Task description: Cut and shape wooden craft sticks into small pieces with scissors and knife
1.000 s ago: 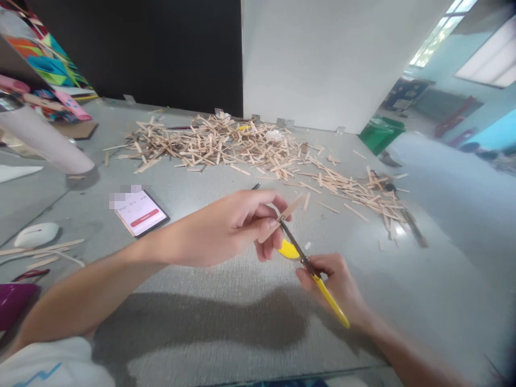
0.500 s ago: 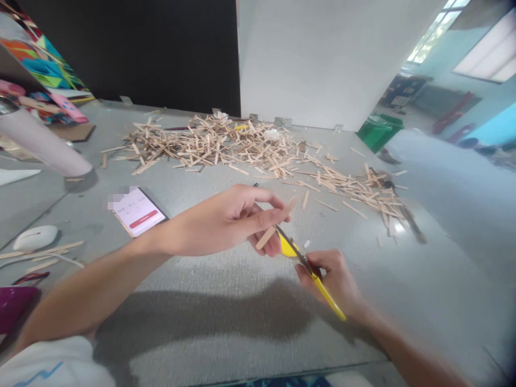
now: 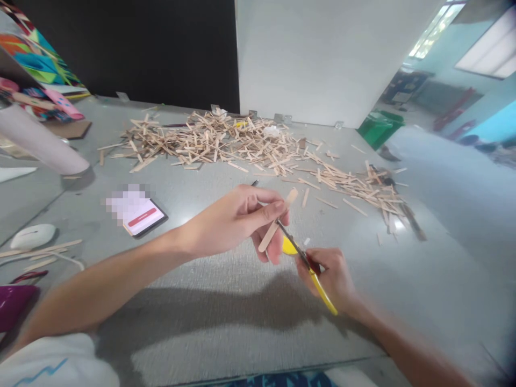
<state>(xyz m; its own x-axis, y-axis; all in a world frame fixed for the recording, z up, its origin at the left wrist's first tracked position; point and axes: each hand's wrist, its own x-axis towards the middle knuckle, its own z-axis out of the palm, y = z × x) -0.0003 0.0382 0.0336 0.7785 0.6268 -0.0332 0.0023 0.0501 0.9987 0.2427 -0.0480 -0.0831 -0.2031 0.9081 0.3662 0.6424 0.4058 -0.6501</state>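
Observation:
My left hand (image 3: 253,217) pinches a wooden craft stick (image 3: 269,236) between thumb and fingers, tilted with its upper end to the right. In my right hand (image 3: 328,274) is a pair of scissors (image 3: 296,244) with yellow handles. The blades point up and left, and their tips meet the craft stick just below my left thumb. Part of the scissors' grip is hidden behind my right fingers. A yellow thing (image 3: 288,246) shows beside the blades; I cannot tell whether it belongs to the scissors.
A heap of wooden sticks (image 3: 201,140) lies along the back, with more sticks (image 3: 355,185) trailing right. At left are a phone (image 3: 145,217), a white mouse (image 3: 34,236) and a pale bottle (image 3: 44,142). A green bin (image 3: 379,129) stands beyond the table.
The scissor tips have come onto the craft stick. The stick stands slightly steeper in my left hand, and my right hand has shifted only a little.

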